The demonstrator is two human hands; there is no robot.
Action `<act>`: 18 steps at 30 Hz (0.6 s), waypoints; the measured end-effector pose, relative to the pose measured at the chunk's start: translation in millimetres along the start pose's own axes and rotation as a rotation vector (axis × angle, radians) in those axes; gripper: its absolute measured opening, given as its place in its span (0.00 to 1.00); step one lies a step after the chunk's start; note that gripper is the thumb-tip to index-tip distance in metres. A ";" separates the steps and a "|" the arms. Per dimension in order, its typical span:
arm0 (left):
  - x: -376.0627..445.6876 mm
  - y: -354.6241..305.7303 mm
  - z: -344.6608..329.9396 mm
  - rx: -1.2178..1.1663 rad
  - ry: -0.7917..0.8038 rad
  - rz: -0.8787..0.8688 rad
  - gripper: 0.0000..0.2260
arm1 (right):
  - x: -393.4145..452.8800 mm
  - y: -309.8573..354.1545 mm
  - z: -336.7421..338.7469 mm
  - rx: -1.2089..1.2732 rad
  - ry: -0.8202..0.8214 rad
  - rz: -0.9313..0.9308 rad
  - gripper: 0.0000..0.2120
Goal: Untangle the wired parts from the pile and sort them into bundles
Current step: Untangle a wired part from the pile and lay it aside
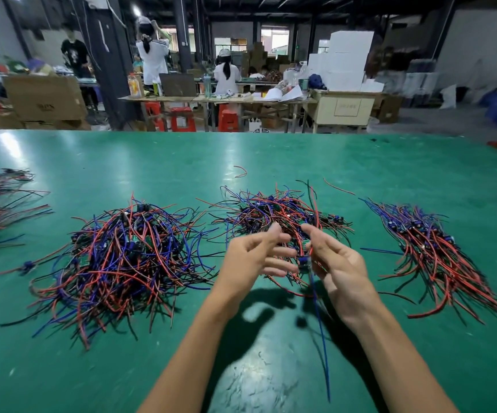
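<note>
Head view, wide green matte worktable [271, 150]. Both hands raised above table centre, just in front of middle tangled pile of red, blue and black wires w/ small green circuit boards [274, 213]. Right hand [335, 260] pinches a small wired part, blue component on a tiny board [303, 261], btwn thumb and fingers; its long blue wire [320, 329] hangs down toward the near table edge, red leads trailing too. Left hand [254, 257] palm turned inward, fingers loosely spread and relaxed, fingertips near the part but contact unclear, motion blur, prob not gripping anything. Larger messy pile of same red/blue/black wired parts [122, 257] lies left of the hands, well apart from middle pile. Right side: neater bundle of wired parts w/ leads laid roughly parallel [432, 251], running diagonally toward near-right. Far left edge: more bundled wired parts [0, 204], partly cut off. One loose red wire scrap [241, 171] beyond middle pile. Bkgd: ppl in white tops [226, 73] at far benches, red plastic stools [181, 117], cardboard boxes [44, 96].
</note>
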State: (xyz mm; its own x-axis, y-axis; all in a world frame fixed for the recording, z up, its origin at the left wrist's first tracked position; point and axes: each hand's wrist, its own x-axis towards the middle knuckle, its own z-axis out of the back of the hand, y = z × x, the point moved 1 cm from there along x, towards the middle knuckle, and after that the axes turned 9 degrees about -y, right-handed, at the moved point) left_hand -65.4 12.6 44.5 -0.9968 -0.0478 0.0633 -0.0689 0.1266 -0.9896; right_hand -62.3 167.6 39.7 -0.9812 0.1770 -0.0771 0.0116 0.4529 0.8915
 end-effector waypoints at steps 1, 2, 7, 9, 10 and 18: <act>-1.9 0.1 -3.2 -0.001 0.067 0.070 0.15 | -0.6 -1.5 -0.5 -0.045 0.026 0.019 0.16; -4.8 -0.2 -6.0 0.011 0.119 0.096 0.15 | -1.1 -3.2 -0.3 -0.089 0.041 0.035 0.15; -10.1 5.0 -11.1 0.016 0.145 0.129 0.08 | -2.5 -5.4 0.1 -0.237 0.019 0.123 0.11; -10.7 3.0 -12.0 0.021 0.104 0.122 0.05 | -2.6 -5.4 -1.9 -0.285 0.020 0.150 0.10; -11.0 1.7 -12.3 0.021 0.078 0.108 0.06 | -3.5 -6.0 -3.8 -0.296 0.030 0.162 0.11; -10.0 1.0 -12.3 0.201 0.169 0.032 0.16 | -2.5 -17.0 -11.6 -0.279 -0.090 0.101 0.15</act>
State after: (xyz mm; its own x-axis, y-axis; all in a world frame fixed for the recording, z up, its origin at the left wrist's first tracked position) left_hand -55.9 25.5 44.5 -0.9920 0.1211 0.0356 -0.0449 -0.0751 -0.9962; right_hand -62.3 149.4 29.9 -0.9567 0.2910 -0.0096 0.0429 0.1736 0.9839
